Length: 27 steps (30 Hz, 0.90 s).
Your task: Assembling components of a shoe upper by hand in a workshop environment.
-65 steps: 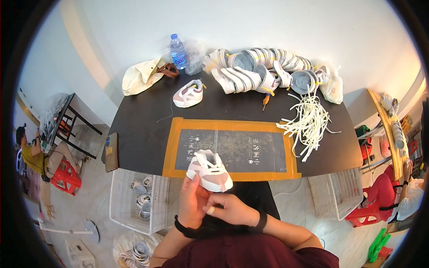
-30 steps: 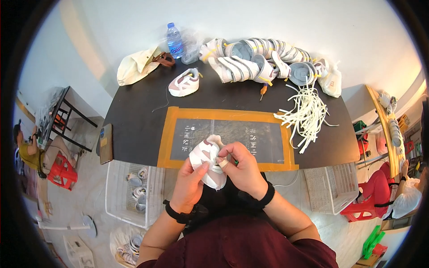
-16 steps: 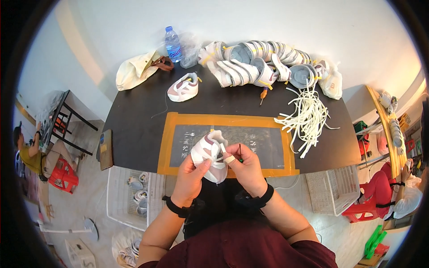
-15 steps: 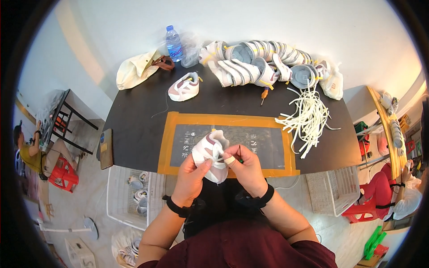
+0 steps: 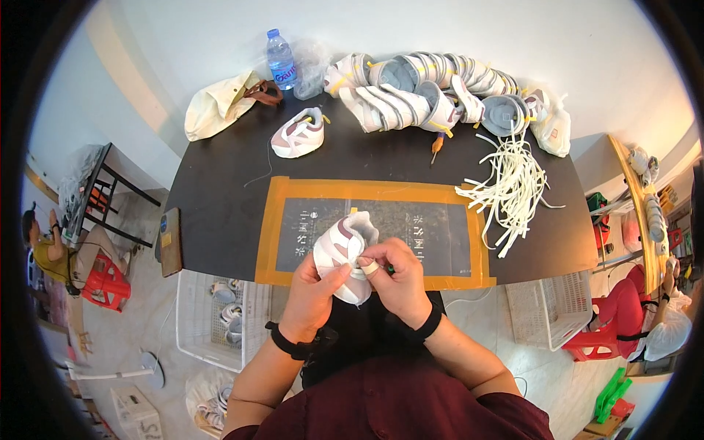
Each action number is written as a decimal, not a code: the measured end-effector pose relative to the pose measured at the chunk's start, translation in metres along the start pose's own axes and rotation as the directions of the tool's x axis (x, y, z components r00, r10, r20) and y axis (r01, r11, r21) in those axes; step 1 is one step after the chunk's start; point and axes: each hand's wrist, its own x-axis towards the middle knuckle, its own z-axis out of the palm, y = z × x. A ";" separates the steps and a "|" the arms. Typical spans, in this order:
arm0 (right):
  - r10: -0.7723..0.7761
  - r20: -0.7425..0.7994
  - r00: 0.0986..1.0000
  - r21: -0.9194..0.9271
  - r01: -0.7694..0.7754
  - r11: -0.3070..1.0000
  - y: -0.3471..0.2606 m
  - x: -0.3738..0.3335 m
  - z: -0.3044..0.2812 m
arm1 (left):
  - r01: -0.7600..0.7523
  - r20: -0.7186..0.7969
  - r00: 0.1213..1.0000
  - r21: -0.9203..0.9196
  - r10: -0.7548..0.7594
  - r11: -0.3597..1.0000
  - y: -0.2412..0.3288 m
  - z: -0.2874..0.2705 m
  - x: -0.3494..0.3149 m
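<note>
My left hand (image 5: 308, 295) is closed around the side of a small white and mauve shoe upper (image 5: 339, 246), its thumb pressed on the front. The upper has a grey lining and is held above the near edge of the table. My right hand (image 5: 402, 282), with a pale wrap (image 5: 369, 266) on its thumb, pinches at the lace area. A thin tool is mostly hidden in that hand; only a bit of green shows at the palm. Another shoe upper (image 5: 299, 134) of the same kind sits farther back to the left, apart from both hands.
Orange tape (image 5: 352, 188) frames a clear sheet on the dark table (image 5: 220, 191). Behind are stacked uppers (image 5: 396, 110), white laces (image 5: 510, 183), an orange-handled tool (image 5: 438, 144), a bottle (image 5: 281, 62) and a cloth bag (image 5: 220, 110). White crates (image 5: 192, 319) flank me; two people sit at the sides.
My right hand has come in against the upper's front, and the dark tool's tip no longer shows above its fingers. The left hand keeps its hold. The whole view has shifted slightly.
</note>
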 end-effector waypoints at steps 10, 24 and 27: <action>-0.024 0.014 1.000 -0.004 0.024 1.000 0.001 -0.001 -0.004 | -0.042 -0.035 0.999 -0.001 0.041 0.999 -0.005 0.007 -0.003; 0.023 0.004 1.000 0.084 -0.024 0.996 0.007 -0.007 0.002 | -0.153 -0.076 0.983 0.172 0.168 0.973 -0.009 0.016 -0.005; 0.107 -0.014 0.994 0.132 -0.105 0.986 -0.002 -0.009 0.001 | -0.199 -0.122 0.966 0.210 0.227 0.957 -0.013 0.018 -0.004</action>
